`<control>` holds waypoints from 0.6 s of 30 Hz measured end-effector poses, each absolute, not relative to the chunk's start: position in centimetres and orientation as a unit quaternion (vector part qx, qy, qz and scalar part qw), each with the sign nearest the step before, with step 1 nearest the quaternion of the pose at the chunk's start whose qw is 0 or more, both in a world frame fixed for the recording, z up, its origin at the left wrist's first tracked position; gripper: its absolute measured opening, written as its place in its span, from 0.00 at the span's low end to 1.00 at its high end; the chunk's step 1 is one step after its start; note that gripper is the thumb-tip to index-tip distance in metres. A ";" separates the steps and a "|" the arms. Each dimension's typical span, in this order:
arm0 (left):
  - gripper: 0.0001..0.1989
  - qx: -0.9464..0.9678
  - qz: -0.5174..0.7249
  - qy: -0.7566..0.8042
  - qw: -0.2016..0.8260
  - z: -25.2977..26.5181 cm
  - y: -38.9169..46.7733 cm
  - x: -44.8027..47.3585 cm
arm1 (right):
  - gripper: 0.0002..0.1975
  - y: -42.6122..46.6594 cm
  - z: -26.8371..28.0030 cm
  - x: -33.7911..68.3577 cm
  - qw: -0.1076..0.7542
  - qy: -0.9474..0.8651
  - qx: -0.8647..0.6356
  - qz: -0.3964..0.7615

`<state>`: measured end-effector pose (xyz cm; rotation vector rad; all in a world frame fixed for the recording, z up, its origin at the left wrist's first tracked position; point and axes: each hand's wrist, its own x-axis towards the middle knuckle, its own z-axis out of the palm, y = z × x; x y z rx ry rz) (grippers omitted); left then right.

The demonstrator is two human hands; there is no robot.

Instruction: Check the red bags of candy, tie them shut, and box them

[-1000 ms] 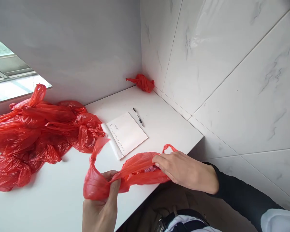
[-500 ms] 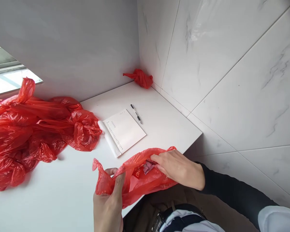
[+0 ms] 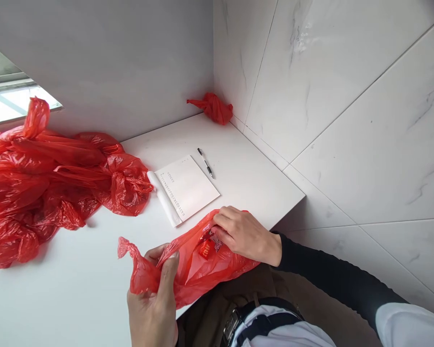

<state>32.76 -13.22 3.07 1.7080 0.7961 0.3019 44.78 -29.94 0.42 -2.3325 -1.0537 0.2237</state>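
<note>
A red plastic bag (image 3: pixel 195 275) is stretched between my two hands at the near edge of the table, its mouth facing up. My left hand (image 3: pixel 152 299) grips the bag's left side between thumb and fingers, and a twisted end of plastic sticks out past them. Inside the mouth lies a small red packet (image 3: pixel 207 249) with light lettering, with other small wrapped pieces beside it. My right hand (image 3: pixel 244 235) is at the right part of the mouth, fingers curled down among these pieces. What its fingertips pinch is hidden.
Knotted red plastic bags (image 3: pixel 58 183) are heaped on the left of the white table (image 3: pixel 83 289). A notepad (image 3: pixel 188 190) with printed or written marks and a pen (image 3: pixel 206 164) lie in the middle. Another red bag (image 3: pixel 217 108) sits in the corner by the tiled wall (image 3: pixel 329 96).
Both hands and the bag have shifted a little to the left. My right hand has moved further over the mouth, and the red packet shows more openly.
</note>
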 end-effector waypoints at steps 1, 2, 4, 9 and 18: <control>0.21 0.727 0.131 0.350 0.576 3.1 -13.2 32.7 | 0.08 -30.0 0.7 44.7 0.299 -0.386 -0.869 0.077; 0.21 0.717 0.132 0.358 0.583 3.2 -13.2 32.6 | 0.07 -30.1 0.9 44.7 0.317 -0.380 -0.865 0.082; 0.21 0.703 0.136 0.368 0.594 3.2 -13.3 32.6 | 0.06 -30.2 1.0 44.5 0.355 -0.370 -0.850 0.125; 0.18 0.681 0.142 0.380 0.609 3.2 -13.4 32.6 | 0.07 -30.6 0.8 44.4 0.330 -0.350 -0.850 0.213; 0.14 0.704 0.191 0.365 0.578 3.2 -14.3 32.6 | 0.04 -32.1 0.3 44.1 0.046 -0.364 -0.916 0.166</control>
